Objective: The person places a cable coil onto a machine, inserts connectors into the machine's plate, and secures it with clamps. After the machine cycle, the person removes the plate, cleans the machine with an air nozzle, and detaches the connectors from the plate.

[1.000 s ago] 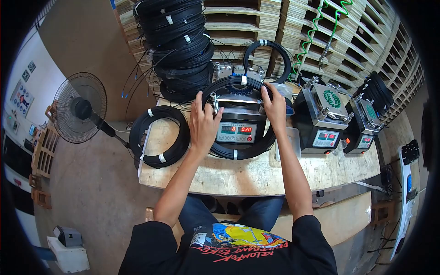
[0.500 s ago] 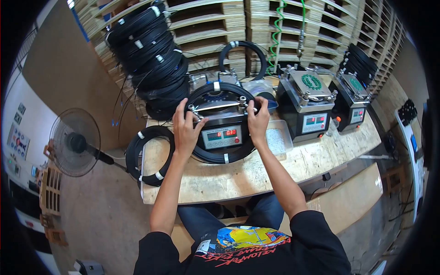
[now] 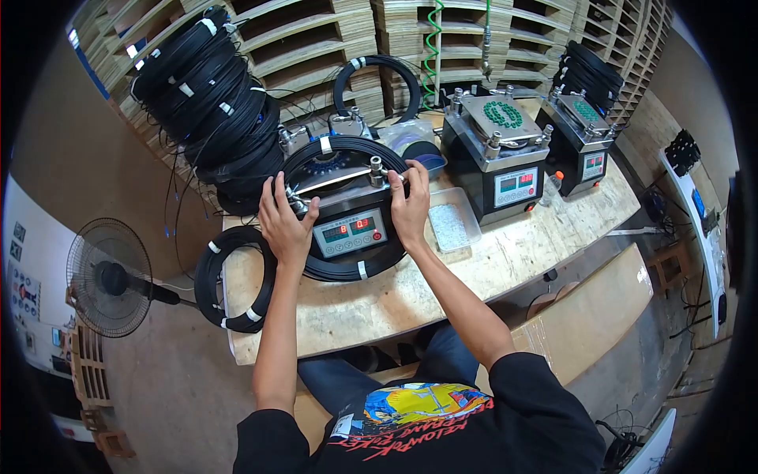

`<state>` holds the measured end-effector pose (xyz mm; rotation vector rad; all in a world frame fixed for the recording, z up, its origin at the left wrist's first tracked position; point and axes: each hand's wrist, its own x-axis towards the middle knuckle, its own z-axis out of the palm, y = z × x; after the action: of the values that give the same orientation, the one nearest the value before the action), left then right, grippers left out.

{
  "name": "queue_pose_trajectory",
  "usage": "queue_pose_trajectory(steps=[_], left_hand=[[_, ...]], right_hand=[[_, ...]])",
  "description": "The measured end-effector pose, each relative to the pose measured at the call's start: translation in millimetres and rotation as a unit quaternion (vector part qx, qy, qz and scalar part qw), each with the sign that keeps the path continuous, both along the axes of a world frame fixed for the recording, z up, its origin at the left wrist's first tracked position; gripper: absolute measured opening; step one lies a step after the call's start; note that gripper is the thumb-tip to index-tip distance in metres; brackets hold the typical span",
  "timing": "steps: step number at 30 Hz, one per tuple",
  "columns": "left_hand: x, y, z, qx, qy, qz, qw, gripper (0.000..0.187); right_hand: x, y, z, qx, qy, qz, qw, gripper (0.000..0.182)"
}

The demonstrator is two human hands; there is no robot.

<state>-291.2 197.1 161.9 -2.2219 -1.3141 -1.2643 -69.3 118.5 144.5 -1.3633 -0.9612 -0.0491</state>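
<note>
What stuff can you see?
Table: 1, tan, centre
Lit machines: 3, black-silver, on table
Held coil: 1, black, at left machine
Loose coils: 2, black, left, back
Cable stacks: 2, black, back left, back right
Tub: 1, clear, mid-table
Bottle: 1, clear, between right machines
Board: 1, brown, lower right
Fan: 1, dark, left
Curly hose: 1, green, behind
Pallets: many, tan, behind
Shirt: 1, black, bottom
Left grip: 1, bare, coil's left
Right grip: 1, bare, coil's right

Wooden pallets (image 3: 403, 35) stand stacked behind the worn table (image 3: 553, 237); grey floor (image 3: 181, 379) spreads left.
</note>
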Motion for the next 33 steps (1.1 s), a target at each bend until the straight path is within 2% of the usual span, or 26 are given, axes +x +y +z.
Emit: queue_pose_trajectory(steps=[7, 8, 10, 11, 12, 17, 19, 24, 26, 27, 29, 30, 33], left_hand=[[-2, 1, -3, -0.011, -0.008, 0.001, 1.0, 0.08], [-2, 1, -2, -0.012, -0.009, -0.002, 1.0, 0.08], [-2, 0, -1, -0.012, -0.012, -0.008, 1.0, 0.08], [-2, -1, -1, -0.013, -0.013, -0.008, 1.0, 0.08], [-2, -2, -2, -0.015, -0.016, -0.008, 1.0, 0.08], [0, -2, -1, -0.011, -0.029, -0.008, 0.999, 0.079], [-1, -1, -1, -0.012, -0.036, -0.015, 0.999, 0.079], [-1, -2, -1, -0.017, -0.035, -0.01, 0.999, 0.079], [-2, -3, -2, -0.022, -0.038, -0.006, 0.999, 0.079], [-2, -3, -1, -0.022, -0.035, -0.007, 0.999, 0.079], [-2, -3, -1, -0.022, -0.032, -0.007, 0.999, 0.079], [-2, -2, -1, -0.018, -0.03, -0.006, 0.999, 0.079], [-2, -3, -2, -0.012, -0.028, -0.003, 1.0, 0.078]], right_hand=[[-2, 1, 0, 0.004, -0.029, -0.021, 0.999, 0.026], [-3, -3, -2, -0.007, -0.036, -0.006, 0.999, 0.02], [-1, -6, -5, 0.007, -0.029, 0.018, 0.999, 0.019], [1, -7, -7, 0.02, -0.022, 0.041, 0.999, 0.019], [5, -7, -10, 0.021, -0.05, 0.025, 0.998, 0.027], [11, -7, -13, 0.032, -0.023, 0.031, 0.999, 0.03], [15, -6, -7, -0.031, -0.033, 0.039, 0.998, 0.028], [16, -8, 4, -0.048, -0.015, 0.064, 0.997, 0.03], [20, -6, -1, 0.045, -0.12, 0.06, 0.99, 0.033], [19, -9, 3, 0.044, -0.123, 0.063, 0.989, 0.033], [16, -16, 9, -0.048, -0.044, 0.074, 0.995, 0.034], [17, -17, 13, -0.085, -0.051, 0.074, 0.992, 0.03], [15, -11, 13, -0.091, -0.063, 0.05, 0.993, 0.029]])
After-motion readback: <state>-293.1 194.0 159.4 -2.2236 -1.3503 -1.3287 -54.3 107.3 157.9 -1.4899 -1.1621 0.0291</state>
